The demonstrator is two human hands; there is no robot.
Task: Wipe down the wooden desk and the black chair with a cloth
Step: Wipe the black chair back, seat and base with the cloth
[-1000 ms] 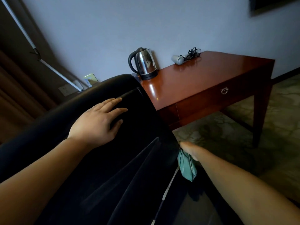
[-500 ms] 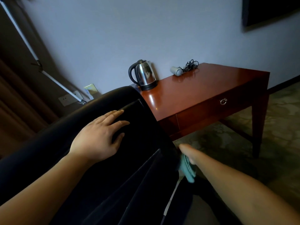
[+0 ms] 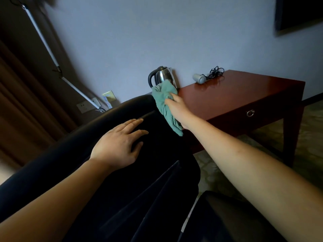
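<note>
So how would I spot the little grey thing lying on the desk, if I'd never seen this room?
Find the reddish wooden desk against the pale wall. A steel kettle stands at its left end; further right, near the wall, lies the hair dryer. It is the small grey barrel lying on its side, with a tangled black cord bunched behind it.

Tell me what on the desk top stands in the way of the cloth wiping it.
The right hand holds the green cloth at the chair's top edge. On the wooden desk, a kettle stands just behind the cloth at the near left corner, and a hair dryer with its cord lies at the back edge.
</note>
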